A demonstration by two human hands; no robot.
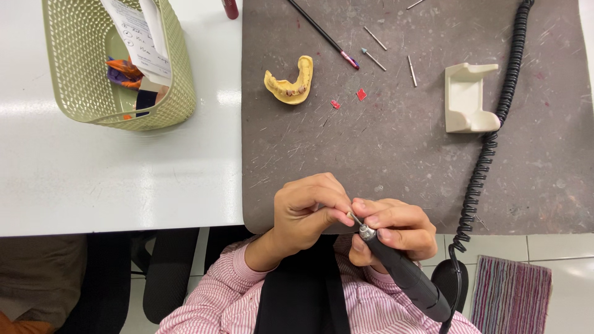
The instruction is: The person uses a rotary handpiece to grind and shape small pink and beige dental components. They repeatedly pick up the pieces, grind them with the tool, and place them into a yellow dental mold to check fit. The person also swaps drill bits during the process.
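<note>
Grey, scratched work matting (396, 161) covers the right part of a white table (117, 179), seen from above. At the mat's near edge, a person's two hands meet. The right hand (393, 229) is wrapped around a dark rotary handpiece (405, 275), its silver collar and thin bur pointing left toward the other hand. The left hand (306, 213) is pinched closed, fingertips together around something too small and hidden to identify, touching the bur's tip. A black coiled cable (492, 136) runs from the handpiece's rear up the right side of the mat to the far edge.

Farther out on the mat lies a yellow dental cast (291, 83) shaped like a horseshoe, with small teeth set in it. Just right of it are two tiny red fragments (361, 94). Beyond, several loose slim burs (374, 59) and a thin black tool (322, 34) with a pink tip lie scattered. A cream plastic handpiece cradle (470, 99) sits to the right.

On the white table at far left stands a pale green perforated basket (167, 80) holding paper slips and colourful items. Striped pink sleeves, a dark apron, tiled floor and a striped rug (510, 297) show below.
</note>
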